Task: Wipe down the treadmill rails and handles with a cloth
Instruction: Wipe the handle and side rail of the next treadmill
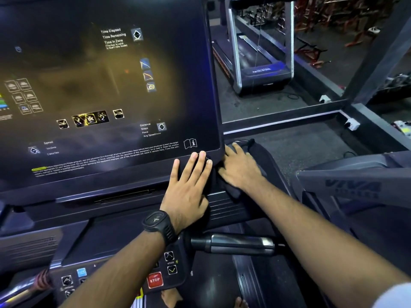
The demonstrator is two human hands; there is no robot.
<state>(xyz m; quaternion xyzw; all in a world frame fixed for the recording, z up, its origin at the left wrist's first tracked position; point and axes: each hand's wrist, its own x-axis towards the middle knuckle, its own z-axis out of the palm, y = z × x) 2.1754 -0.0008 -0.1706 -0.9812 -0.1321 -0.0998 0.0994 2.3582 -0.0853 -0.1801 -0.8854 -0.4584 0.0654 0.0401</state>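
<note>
Right hand (241,172) presses the dark cloth (232,188) with spread fingers, just right of the console (111,85) corner; left hand (189,185) lies flat, empty. Sliding left, I might trigger keys.

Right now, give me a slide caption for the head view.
Left hand flat on the treadmill console corner, right hand pressing a dark cloth beside it.

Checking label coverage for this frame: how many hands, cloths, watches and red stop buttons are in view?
Hands: 2, the left hand and the right hand
Cloths: 1, a dark cloth under the right hand
Watches: 1, a black watch on the left wrist
Stop buttons: 1, a red stop button
Total: 5
</note>
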